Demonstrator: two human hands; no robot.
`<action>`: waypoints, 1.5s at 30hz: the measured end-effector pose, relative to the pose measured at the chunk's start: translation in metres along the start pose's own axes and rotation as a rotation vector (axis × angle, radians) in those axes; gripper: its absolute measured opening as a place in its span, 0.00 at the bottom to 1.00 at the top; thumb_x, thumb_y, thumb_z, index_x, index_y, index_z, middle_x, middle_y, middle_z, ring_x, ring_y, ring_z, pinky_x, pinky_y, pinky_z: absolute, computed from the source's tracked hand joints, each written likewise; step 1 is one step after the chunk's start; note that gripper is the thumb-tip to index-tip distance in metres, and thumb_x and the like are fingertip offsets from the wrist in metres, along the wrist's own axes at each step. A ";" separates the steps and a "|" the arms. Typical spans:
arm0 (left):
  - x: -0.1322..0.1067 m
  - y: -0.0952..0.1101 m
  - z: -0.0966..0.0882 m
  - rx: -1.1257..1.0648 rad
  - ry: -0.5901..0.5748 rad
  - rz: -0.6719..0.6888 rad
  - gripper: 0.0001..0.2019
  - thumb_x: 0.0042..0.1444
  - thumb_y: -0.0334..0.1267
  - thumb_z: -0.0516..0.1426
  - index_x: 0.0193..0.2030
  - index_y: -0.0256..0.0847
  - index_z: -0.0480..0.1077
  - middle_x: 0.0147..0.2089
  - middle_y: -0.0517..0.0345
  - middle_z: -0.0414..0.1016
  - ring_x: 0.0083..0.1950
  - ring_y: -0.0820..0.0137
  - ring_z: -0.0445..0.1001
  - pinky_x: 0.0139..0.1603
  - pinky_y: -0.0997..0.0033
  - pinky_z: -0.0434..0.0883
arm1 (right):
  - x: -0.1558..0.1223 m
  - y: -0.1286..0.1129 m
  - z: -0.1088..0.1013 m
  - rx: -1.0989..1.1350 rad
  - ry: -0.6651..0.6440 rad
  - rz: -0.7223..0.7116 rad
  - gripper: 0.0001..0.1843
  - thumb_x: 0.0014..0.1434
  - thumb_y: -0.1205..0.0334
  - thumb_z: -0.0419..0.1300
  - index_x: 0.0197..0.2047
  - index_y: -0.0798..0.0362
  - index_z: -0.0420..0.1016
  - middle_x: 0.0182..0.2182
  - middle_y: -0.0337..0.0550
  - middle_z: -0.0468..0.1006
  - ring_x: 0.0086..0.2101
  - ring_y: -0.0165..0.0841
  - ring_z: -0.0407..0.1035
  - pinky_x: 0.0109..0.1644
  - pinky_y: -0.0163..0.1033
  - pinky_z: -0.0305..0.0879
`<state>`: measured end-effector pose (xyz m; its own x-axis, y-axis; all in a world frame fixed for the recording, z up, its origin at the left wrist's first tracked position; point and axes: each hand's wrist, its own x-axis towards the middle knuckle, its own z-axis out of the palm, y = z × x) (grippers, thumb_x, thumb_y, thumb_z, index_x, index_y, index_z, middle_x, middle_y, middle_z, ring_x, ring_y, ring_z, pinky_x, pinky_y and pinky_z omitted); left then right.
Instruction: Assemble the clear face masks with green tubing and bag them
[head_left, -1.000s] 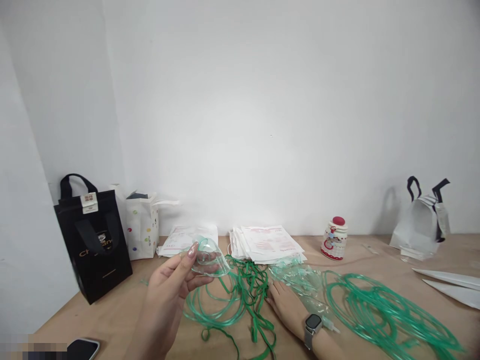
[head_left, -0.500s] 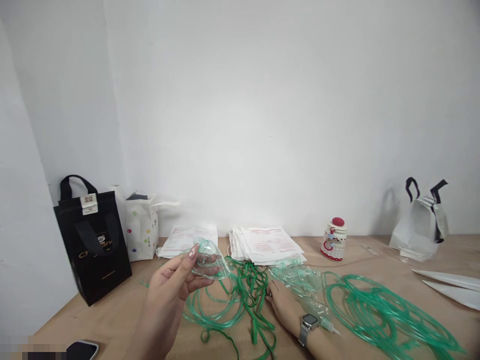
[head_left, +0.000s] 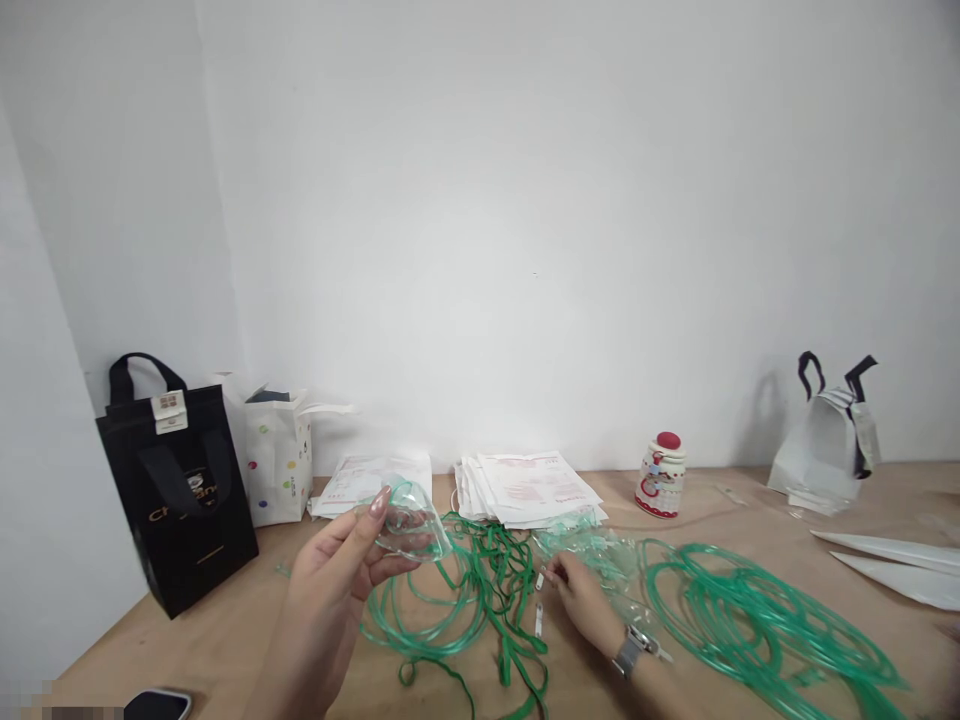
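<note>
My left hand (head_left: 337, 580) pinches a clear plastic oxygen mask (head_left: 412, 525) between thumb and fingers, raised above the table. My right hand (head_left: 581, 590), with a watch (head_left: 635, 648) on its wrist, is low over the table with fingers pinched at a small pale strip with holes (head_left: 540, 581). A similar strip (head_left: 538, 620) lies just in front of it. Between my hands is a tangle of green elastic straps (head_left: 506, 575). Coiled green tubing (head_left: 427, 640) lies below the mask. Clear mask parts (head_left: 592, 550) are heaped behind my right hand.
More green tubing (head_left: 750, 620) is coiled at the right. Printed white packets (head_left: 536, 485) lie by the wall. A white-and-red bottle (head_left: 661, 475), black bag (head_left: 180, 500), dotted bag (head_left: 279, 460) and white bag (head_left: 821, 450) stand behind. A phone (head_left: 157, 704) lies front left.
My right hand has lifted and shifted slightly right, its fingers drawn together, and the two pale strips now show. My left hand still holds the mask in nearly the same place. The view has shifted slightly.
</note>
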<state>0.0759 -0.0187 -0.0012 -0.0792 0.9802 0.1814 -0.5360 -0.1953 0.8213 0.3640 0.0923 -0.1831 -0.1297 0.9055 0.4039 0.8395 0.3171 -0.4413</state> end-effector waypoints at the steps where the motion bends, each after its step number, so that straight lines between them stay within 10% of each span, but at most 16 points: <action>1: 0.000 0.000 0.000 0.000 0.000 -0.002 0.09 0.48 0.40 0.61 0.30 0.34 0.76 0.30 0.53 0.79 0.31 0.68 0.77 0.29 0.75 0.75 | 0.001 0.001 -0.002 0.001 -0.002 0.007 0.09 0.58 0.66 0.44 0.29 0.52 0.63 0.30 0.47 0.72 0.33 0.37 0.67 0.38 0.41 0.63; 8: 0.001 0.000 -0.002 0.004 -0.015 -0.002 0.09 0.48 0.40 0.61 0.29 0.34 0.76 0.30 0.54 0.80 0.31 0.69 0.77 0.30 0.75 0.75 | -0.008 -0.009 -0.001 -0.027 -0.116 -0.025 0.08 0.48 0.59 0.60 0.31 0.51 0.66 0.33 0.44 0.72 0.36 0.39 0.65 0.40 0.41 0.61; 24: 0.003 -0.002 -0.004 0.030 -0.013 0.004 0.10 0.48 0.41 0.61 0.31 0.35 0.76 0.28 0.54 0.79 0.29 0.69 0.77 0.29 0.74 0.75 | -0.002 -0.030 -0.017 -0.040 -0.050 -0.040 0.09 0.52 0.66 0.54 0.22 0.51 0.60 0.22 0.40 0.71 0.24 0.33 0.64 0.29 0.37 0.57; 36: 0.004 -0.025 0.011 0.191 -0.044 -0.008 0.12 0.42 0.44 0.64 0.28 0.36 0.77 0.28 0.54 0.80 0.31 0.67 0.77 0.30 0.73 0.75 | 0.003 -0.195 -0.118 0.323 0.447 -0.279 0.10 0.61 0.58 0.50 0.29 0.51 0.60 0.24 0.37 0.65 0.26 0.30 0.61 0.31 0.35 0.58; 45: -0.005 -0.023 0.018 0.333 -0.016 0.042 0.10 0.40 0.40 0.65 0.27 0.37 0.77 0.26 0.54 0.80 0.29 0.67 0.77 0.31 0.72 0.75 | -0.006 -0.207 -0.108 0.391 0.333 -0.333 0.10 0.62 0.61 0.48 0.29 0.52 0.62 0.24 0.38 0.65 0.26 0.30 0.61 0.30 0.34 0.56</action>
<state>0.1034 -0.0201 -0.0114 -0.0806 0.9710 0.2252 -0.2279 -0.2379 0.9442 0.2480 -0.0094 -0.0080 -0.1269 0.6234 0.7716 0.5186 0.7047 -0.4841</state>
